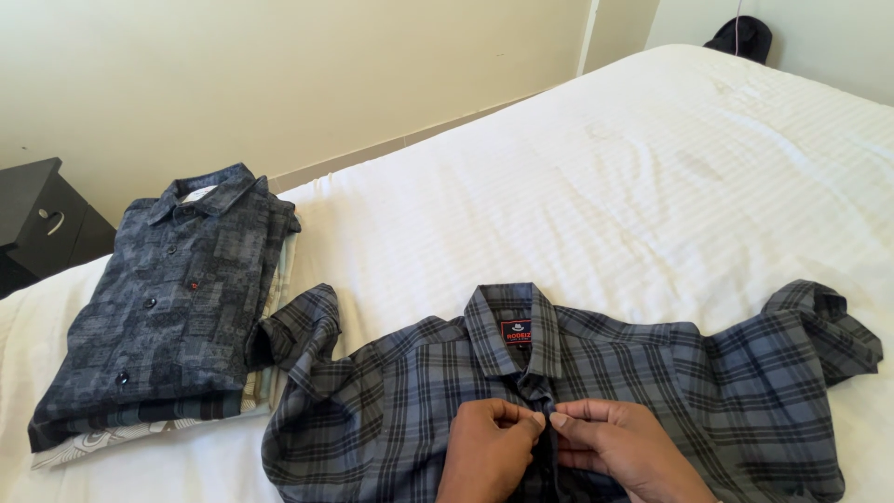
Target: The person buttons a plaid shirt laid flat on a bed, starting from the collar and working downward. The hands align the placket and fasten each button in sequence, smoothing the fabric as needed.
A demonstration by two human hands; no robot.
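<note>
A grey-blue plaid shirt (596, 391) is spread front-up on the white bedsheet (652, 168), its collar pointing away from the person and its short sleeves thrown out to either side. The front placket, just below the collar, is pinched by both hands. The left hand (489, 452) is closed narrowly, thumb and forefinger pressed together on the placket's left edge; the right hand (619, 447) is likewise closed narrowly on the right edge, and the fingertips of the two hands nearly meet over the button line. Whether a button lies between them cannot be told. Inside the collar a small rectangular label (517, 331) is sewn, dark with a red band. To the left of the plaid shirt, just beside its sleeve, a stack of folded shirts (158, 317) is laid, topped by a dark patterned button-up one. Beyond that stack a black bedside cabinet (42, 224) is seen. At the far corner of the bed, well apart from the plaid shirt, a black cap (740, 37) is resting.
</note>
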